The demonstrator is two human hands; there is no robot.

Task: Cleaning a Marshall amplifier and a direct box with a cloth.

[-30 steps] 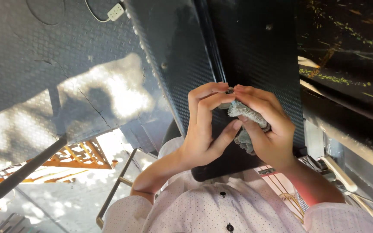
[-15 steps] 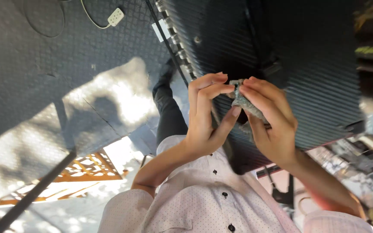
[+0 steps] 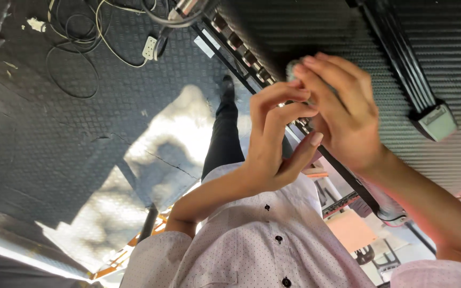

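My two hands are raised together in front of my chest. My right hand [image 3: 345, 114], motion-blurred, is curled around a small grey object [image 3: 293, 67]; only a sliver of it shows above the fingertips. My left hand [image 3: 273, 141] faces it, its bent fingers touching the right hand's fingers at the object and its thumb stretched out below. Both arms wear pale dotted shirt sleeves [image 3: 158, 261].
A black ribbed surface [image 3: 316, 32] with a rail of small fittings [image 3: 241, 50] runs behind the hands, with a grey block [image 3: 436, 121] on it. Left of it lie a dark studded floor mat [image 3: 54, 138], cables and a white plug [image 3: 149, 48]. My dark trouser leg [image 3: 225, 138] reaches down.
Both hands have risen and shifted right with the grey object. The right hand now covers most of it. The view has tilted, bringing cables and the rail into sight.
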